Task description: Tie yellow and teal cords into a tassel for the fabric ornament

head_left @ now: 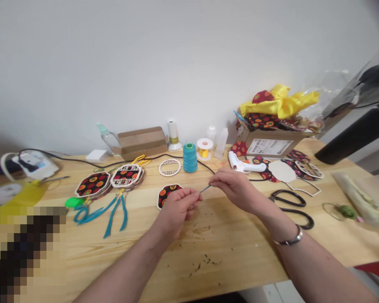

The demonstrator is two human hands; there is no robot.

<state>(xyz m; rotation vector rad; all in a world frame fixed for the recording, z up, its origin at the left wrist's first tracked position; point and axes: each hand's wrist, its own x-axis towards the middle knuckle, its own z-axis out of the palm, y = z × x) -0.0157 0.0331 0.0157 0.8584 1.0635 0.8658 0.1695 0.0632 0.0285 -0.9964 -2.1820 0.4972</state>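
Note:
Between my two hands a short length of blue thread (205,189) is stretched. My left hand (180,207) pinches one end, just in front of a dark floral fabric panel (166,194) with a pale edge, which it partly covers. The other end is in the closed fingertips of my right hand (232,187), slightly higher and to the right. A spool of teal thread (190,158) stands upright behind my hands. Left of it lies a pale round lattice frame (169,167).
Stacked floral pieces (126,176) with teal tassels (115,214) lie left. Right are a white glue gun (246,163), black-handled scissors (295,210) and a cardboard box (268,143) of fabric. A black cable (82,160) crosses the back. Dark scraps (206,260) lie in front.

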